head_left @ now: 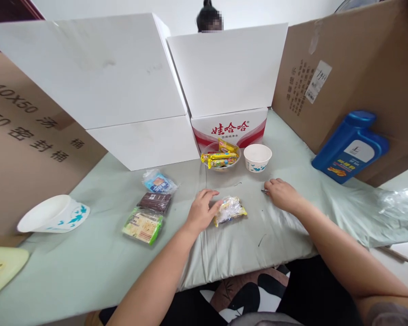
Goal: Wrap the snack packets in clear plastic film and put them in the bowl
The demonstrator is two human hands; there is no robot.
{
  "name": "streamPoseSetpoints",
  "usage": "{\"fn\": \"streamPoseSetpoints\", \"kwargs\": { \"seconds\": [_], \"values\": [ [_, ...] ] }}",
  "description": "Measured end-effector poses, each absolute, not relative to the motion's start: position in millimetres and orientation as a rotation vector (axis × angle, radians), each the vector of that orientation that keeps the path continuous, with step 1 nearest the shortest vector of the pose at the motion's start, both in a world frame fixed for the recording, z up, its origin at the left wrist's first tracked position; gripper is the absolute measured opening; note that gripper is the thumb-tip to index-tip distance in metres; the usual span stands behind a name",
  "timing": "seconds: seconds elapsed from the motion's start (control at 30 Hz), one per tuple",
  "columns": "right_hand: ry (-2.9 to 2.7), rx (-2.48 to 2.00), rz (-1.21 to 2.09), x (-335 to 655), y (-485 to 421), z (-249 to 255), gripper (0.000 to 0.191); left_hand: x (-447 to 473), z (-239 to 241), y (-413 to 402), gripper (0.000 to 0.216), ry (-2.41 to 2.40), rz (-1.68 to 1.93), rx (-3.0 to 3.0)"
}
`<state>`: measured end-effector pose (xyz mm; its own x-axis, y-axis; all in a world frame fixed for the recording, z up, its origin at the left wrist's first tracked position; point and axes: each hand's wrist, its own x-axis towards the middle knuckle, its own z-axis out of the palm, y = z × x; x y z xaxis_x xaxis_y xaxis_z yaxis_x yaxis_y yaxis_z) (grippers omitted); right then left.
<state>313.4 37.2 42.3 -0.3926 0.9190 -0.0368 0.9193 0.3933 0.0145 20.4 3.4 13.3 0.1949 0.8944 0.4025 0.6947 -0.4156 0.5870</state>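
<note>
My left hand (203,210) rests on the cloth with its thumb and fingers apart. Its thumb is at the left edge of a crinkled clear-and-yellow snack packet (230,211), apparently touching it. To the right, my right hand (281,194) is closed, its fingertips pinching a short, thin dark strip (264,191). Beyond the hands stands a clear bowl (221,168) of yellow-wrapped snack sticks (221,157), beside a white paper bowl (257,158) with blue leaves. Thin dark strips lie on the cloth, one (238,184) behind the packet and another (261,240) in front.
Left of my hands lie blue (159,182), brown (154,202) and green-edged (143,226) packets. A tilted paper bowl (54,215) is further left. White boxes (139,77) stand behind, a brown carton (340,81) and blue bottle (352,147) at right. A person's head shows above the boxes.
</note>
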Motion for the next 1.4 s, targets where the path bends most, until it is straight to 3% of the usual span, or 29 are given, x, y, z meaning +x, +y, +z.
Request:
{"fn": "streamPoseSetpoints", "kwargs": {
  "seconds": [0.13,0.3,0.43,0.53,0.67,0.73,0.83,0.9,1.0,1.07,1.3,1.4],
  "values": [
    [2.942,1.503,-0.104,275,15,50,0.022,15,18,2,0.023,1.508,1.157,2.149],
    [3.122,0.97,0.058,229,-3,55,0.025,17,20,-4,0.021,1.392,1.029,2.088],
    [2.878,1.299,-0.046,254,14,56,0.025,21,21,-7,0.024,1.344,0.838,2.198],
    [2.583,1.613,-0.126,293,29,55,0.028,24,21,-9,0.039,1.328,0.762,2.32],
    [2.568,1.845,-0.087,305,29,44,0.019,30,17,-12,0.019,1.28,0.825,2.377],
    [2.867,1.805,-0.178,290,20,37,0.028,32,16,-14,0.012,1.236,0.878,2.339],
    [3.261,1.392,-0.395,262,5,30,0.057,32,16,-13,0.011,1.209,0.936,2.255],
    [3.315,1.211,-0.416,255,2,28,0.049,30,17,-12,0.015,1.27,0.954,2.224],
    [3.327,1.283,-0.453,264,9,27,0.015,24,18,-6,0.028,1.395,0.941,2.202],
    [3.357,1.397,-0.519,275,16,27,0.013,19,19,-3,0.033,1.427,0.912,2.196],
    [3.252,1.933,-0.9,297,29,30,0.008,6,21,3,0.019,1.542,0.857,2.214],
    [3.056,2.262,-0.859,302,32,31,0.01,4,24,2,0.014,1.607,0.795,2.28]
  ]
}}
